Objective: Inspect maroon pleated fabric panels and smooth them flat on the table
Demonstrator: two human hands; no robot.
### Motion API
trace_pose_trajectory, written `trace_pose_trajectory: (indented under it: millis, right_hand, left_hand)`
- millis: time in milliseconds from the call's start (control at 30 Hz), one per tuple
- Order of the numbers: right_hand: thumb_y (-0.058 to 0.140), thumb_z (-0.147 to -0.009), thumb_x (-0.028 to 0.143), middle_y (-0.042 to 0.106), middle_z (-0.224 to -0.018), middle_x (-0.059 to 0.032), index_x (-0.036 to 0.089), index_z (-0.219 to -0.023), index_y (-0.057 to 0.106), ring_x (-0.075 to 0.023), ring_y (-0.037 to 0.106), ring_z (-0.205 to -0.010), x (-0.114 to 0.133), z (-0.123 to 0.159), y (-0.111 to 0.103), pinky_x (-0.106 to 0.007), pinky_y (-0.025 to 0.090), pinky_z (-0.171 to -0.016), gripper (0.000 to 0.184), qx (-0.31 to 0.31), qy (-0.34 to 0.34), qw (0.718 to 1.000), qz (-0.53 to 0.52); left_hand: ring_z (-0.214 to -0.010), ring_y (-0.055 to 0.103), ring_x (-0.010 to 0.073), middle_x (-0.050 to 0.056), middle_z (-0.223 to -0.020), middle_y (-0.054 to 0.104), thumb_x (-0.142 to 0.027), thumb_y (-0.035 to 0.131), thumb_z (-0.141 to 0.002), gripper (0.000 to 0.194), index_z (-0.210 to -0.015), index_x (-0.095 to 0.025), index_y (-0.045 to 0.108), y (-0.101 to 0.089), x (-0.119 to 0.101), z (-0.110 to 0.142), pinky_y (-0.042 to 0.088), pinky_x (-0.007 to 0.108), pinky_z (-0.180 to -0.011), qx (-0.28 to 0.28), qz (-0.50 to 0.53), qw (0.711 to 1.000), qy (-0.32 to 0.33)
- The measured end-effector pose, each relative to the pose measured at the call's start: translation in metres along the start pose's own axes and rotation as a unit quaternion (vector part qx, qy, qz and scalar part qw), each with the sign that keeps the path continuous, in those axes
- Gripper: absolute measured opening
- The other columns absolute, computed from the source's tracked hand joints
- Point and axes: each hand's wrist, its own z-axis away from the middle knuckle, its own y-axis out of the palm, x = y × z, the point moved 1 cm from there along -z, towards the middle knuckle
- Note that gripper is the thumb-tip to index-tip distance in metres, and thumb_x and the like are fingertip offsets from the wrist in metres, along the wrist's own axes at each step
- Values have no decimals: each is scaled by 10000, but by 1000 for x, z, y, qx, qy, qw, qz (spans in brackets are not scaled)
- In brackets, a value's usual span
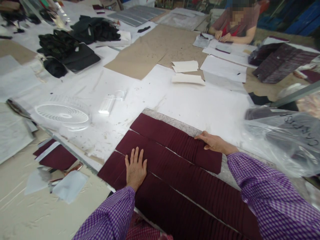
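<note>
Dark maroon fabric pieces (185, 173) lie overlapped like shingles in several long rows on a grey patterned board (170, 120). My left hand (136, 168) rests flat on the left part of the middle rows, fingers spread, holding nothing. At the far edge of the back row, my right hand (215, 142) has its fingers bent over the rim of the end maroon fabric piece (210, 160), thumb close to the index finger. The undersides of its fingers are hidden. Purple checked sleeves cover both my forearms.
A white fan (62, 113) and a small white box (107, 105) lie on the white tabletop. Dark garments (80, 56) are heaped at far left. A plastic bag (285, 133) lies at right, near stacked maroon bundles (280, 63). Another person (235, 26) works across the table.
</note>
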Motion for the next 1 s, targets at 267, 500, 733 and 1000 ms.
trace_pose_trajectory:
  millis: [267, 500, 733, 1000]
  right_hand:
    - [611, -687, 52, 506, -1091, -52, 264, -1216, 453, -206, 581, -894, 2, -9, -4, -299, 459, -747, 592, 16, -12, 999, 24]
    - [636, -791, 237, 569, -984, -47, 161, -939, 580, -191, 562, -838, -1, -8, -5, -351, 464, -734, 176, 38, 32, 997, 65]
    - [580, -866, 327, 637, -904, -34, 160, -911, 608, -190, 592, -867, -2, 6, 5, -378, 469, -789, 175, 26, 68, 996, 46]
    - [568, -872, 390, 658, -839, -22, 164, -945, 628, -168, 615, -760, -9, 16, 13, -351, 494, -721, 245, 11, 120, 992, -38]
  left_hand:
    - [-1413, 197, 297, 134, -1510, 297, -316, 354, -925, 499, -1400, -164, 348, 0, -1, 0, 171, 602, -1112, 1, -7, 1000, 1]
    - [-1412, 197, 303, 138, -1510, 297, -320, 356, -926, 505, -1403, -156, 340, 0, 0, 0, 171, 603, -1110, 8, -14, 1000, 2]
    - [-1411, 200, 301, 136, -1508, 305, -324, 357, -927, 499, -1396, -155, 356, 0, 1, 0, 173, 595, -1111, 14, -23, 1000, 1]
    - [-1411, 200, 299, 135, -1510, 300, -320, 355, -927, 500, -1398, -154, 351, 0, 0, -1, 179, 592, -1111, 14, -29, 999, 3]
